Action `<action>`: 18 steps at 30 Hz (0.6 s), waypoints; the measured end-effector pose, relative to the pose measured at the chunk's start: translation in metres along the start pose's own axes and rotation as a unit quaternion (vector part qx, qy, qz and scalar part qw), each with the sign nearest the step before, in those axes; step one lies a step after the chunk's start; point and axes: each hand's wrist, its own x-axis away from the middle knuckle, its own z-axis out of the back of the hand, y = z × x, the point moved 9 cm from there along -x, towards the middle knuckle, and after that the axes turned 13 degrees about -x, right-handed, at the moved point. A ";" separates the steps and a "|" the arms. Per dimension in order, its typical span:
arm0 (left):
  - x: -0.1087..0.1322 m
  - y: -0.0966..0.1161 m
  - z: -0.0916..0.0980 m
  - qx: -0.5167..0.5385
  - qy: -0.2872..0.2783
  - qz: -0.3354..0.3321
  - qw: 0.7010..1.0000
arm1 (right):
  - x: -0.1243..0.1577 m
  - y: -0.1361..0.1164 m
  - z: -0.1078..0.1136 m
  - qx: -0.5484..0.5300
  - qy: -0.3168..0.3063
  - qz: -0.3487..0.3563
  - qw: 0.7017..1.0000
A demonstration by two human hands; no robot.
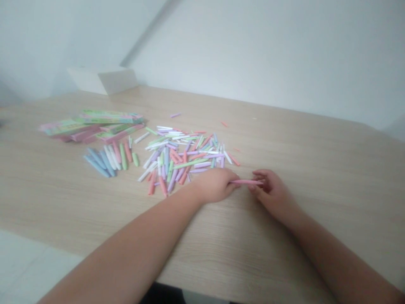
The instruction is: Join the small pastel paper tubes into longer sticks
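Hands (215,185) (274,195) rest on a light wood-grain table (319,177) beside white walls (268,55).

We've got a smooth, matt wood-grain laminate desk (303,160). Pastel sticks (180,154) and the pink strip (246,182) look like matt folded paper. Printed packets (91,126) are slightly glossy. White box (117,80) is matt; card or plastic, we can't tell.

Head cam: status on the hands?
Left hand, right hand: both on a pink paper strip, one at each end. Loose pastel paper strips just ahead of the left hand.
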 end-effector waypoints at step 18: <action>0.001 -0.004 0.001 -0.011 0.000 0.004 1.000 | 0.000 -0.013 0.002 0.055 -0.053 0.051 0.996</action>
